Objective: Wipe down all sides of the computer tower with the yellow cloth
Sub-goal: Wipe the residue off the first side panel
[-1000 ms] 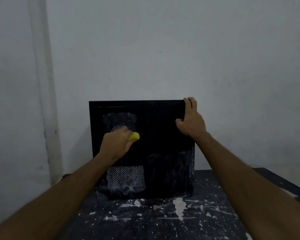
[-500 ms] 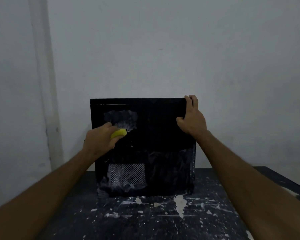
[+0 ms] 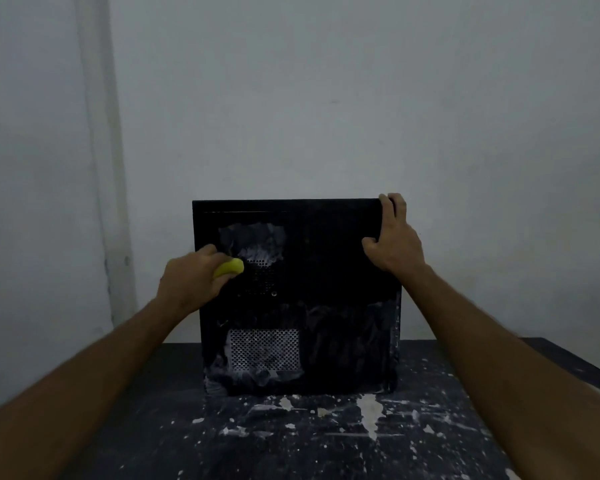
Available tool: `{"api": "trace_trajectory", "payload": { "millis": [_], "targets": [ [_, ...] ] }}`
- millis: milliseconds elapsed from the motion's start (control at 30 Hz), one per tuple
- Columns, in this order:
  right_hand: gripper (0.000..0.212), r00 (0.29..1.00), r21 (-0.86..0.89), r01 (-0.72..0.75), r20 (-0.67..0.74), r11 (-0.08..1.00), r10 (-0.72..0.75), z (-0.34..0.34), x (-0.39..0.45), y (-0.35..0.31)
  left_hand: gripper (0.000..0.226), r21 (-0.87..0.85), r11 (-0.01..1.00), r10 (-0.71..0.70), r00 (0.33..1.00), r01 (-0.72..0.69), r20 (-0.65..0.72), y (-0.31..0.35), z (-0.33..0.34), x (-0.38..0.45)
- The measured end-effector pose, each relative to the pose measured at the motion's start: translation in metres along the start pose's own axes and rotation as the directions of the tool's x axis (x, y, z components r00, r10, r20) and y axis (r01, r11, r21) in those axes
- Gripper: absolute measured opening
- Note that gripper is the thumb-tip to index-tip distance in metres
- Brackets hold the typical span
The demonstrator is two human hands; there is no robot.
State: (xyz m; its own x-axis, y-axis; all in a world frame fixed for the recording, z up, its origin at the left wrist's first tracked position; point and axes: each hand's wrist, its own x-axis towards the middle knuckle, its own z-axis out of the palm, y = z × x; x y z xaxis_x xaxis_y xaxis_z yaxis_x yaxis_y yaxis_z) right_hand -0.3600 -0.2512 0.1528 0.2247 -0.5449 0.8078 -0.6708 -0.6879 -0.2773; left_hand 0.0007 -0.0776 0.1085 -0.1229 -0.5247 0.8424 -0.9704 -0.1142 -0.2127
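Black computer tower point(image 3: 326, 271) upright on table, dusty smears, yellow cloth point(image 3: 228, 267) bunched against its left side

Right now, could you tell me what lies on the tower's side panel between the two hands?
In the head view, only bare panel of the computer tower with a dim vent lies between the left hand, gripping the yellow cloth, and the right hand.

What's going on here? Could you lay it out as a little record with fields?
Setting: paint-spattered dark table against a pale wall
Object: black computer tower, upright, dusty side panel facing the camera
Left hand: grips a bunched yellow cloth against the panel's upper left
Right hand: holds the tower's top right corner
Vent: perforated grille, lower left
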Motion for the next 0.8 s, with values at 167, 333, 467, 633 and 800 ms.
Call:
{"api": "trace_trajectory", "payload": {
  "millis": [167, 333, 467, 633, 800],
  "targets": [
    [0.084, 1.0, -0.008, -0.002, -0.002, 1.0, 0.002, 0.0, 0.0, 0.0, 0.05, 0.027, 1.0, 0.004, 1.0, -0.004, -0.003, 0.001, -0.004, 0.004],
    [0.084, 1.0, 0.001, -0.016, -0.011, 1.0, 0.016, 0.001, 0.001, -0.003, 0.059, -0.002, 0.995, 0.1, 0.992, -0.1, 0.076, 0.013, -0.002, 0.01],
    [0.086, 1.0, -0.002, -0.021, -0.002, 1.0, 0.021, 0.002, 0.001, -0.003, 0.04, -0.083, 0.994, -0.074, 0.997, 0.073, -0.01, 0.023, -0.003, 0.009],
    [0.085, 1.0, 0.0, -0.015, -0.014, 1.0, 0.015, 0.002, 0.001, -0.001, 0.051, -0.087, 0.996, -0.017, 1.0, 0.016, -0.007, 0.035, -0.001, 0.013],
    [0.086, 1.0, -0.005, 0.001, -0.019, 1.0, -0.001, 0.002, 0.001, 0.0, 0.042, -0.12, 0.991, -0.061, 0.998, 0.061, 0.003, 0.053, -0.004, 0.029]
  ]
}}
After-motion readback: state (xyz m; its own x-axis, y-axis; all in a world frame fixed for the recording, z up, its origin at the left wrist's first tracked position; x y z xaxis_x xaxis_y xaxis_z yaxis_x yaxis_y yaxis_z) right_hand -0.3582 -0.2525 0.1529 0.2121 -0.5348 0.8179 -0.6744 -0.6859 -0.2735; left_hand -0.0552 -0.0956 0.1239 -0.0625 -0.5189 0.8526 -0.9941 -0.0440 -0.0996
